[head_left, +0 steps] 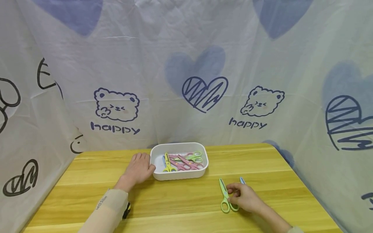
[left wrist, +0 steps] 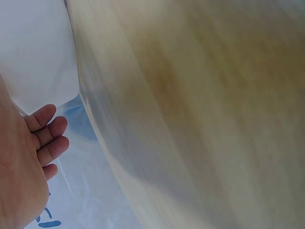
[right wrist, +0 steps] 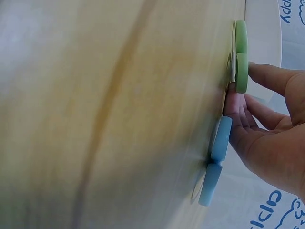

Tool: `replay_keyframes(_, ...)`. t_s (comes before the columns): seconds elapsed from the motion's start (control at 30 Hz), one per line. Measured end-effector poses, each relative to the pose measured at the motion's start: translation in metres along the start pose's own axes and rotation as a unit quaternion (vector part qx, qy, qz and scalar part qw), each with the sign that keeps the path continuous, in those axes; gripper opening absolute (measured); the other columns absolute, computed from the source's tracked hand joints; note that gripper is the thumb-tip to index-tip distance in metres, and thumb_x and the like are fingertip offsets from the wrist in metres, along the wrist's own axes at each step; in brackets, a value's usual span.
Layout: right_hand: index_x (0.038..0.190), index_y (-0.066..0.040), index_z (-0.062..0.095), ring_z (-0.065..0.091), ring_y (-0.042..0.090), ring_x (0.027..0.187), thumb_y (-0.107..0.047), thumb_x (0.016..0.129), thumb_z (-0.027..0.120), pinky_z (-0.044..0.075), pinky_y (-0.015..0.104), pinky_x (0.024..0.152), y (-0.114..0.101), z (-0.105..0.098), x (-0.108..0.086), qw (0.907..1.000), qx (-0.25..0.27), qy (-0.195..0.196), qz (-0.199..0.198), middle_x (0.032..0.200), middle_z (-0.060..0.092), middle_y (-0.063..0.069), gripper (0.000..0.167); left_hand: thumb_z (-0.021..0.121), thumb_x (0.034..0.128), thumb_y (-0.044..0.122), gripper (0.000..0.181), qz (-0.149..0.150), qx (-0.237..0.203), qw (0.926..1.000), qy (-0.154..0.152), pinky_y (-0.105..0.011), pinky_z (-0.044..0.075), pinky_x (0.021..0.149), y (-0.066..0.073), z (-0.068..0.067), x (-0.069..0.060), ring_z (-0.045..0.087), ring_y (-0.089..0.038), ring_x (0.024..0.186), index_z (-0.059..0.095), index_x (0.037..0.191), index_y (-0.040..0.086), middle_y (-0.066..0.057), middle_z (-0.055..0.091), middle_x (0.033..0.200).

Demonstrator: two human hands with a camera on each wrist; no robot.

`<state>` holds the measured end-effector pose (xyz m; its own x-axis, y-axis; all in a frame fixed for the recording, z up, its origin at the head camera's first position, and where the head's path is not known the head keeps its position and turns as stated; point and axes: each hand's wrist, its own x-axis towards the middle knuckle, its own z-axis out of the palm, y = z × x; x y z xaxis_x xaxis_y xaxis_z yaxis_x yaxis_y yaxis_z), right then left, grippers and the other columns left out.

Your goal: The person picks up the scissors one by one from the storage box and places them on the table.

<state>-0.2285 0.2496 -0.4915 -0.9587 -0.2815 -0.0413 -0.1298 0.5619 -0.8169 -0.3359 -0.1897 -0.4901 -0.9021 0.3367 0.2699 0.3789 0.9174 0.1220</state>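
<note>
A pair of green scissors (head_left: 225, 196) lies on the table, blades toward the back. My right hand (head_left: 246, 197) pinches it near the handles. In the right wrist view the thumb touches the green handle (right wrist: 242, 71), with a fingertip at its lower edge. Blue scissors (head_left: 242, 180) lie beside them, mostly hidden beneath the right hand; their blue handles (right wrist: 220, 138) show in the right wrist view. My left hand (head_left: 139, 168) rests against the left side of a white bin (head_left: 180, 175), fingers loosely bent. Inside are several scissors: pink (head_left: 190, 162), green (head_left: 196, 157) and yellow (head_left: 167, 161).
The wooden table (head_left: 175, 204) ends at a hanging cloth (head_left: 163, 64) printed with hearts and bears. A small black and yellow object (head_left: 126, 211) is partly hidden by the left sleeve (head_left: 106, 210). The bin stands near the back edge.
</note>
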Motion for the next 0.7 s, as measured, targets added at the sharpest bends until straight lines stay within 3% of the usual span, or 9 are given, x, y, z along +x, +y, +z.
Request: replay_keyframes(0.7, 0.127, 0.012, 0.063, 0.059, 0.021, 0.088, -0.002, 0.084, 0.081, 0.051, 0.025, 0.071, 0.0042, 0.0017, -0.0003, 0.9999, 0.006, 0.005, -0.006, 0.107, 0.066, 0.009, 0.049, 0.052, 0.0948, 0.025, 0.037, 0.003, -0.006, 0.9999, 0.011, -0.056, 0.035, 0.106, -0.0007, 0.0012, 0.0003, 0.047, -0.037, 0.101, 0.056, 0.109, -0.009, -0.018, 0.055, 0.1)
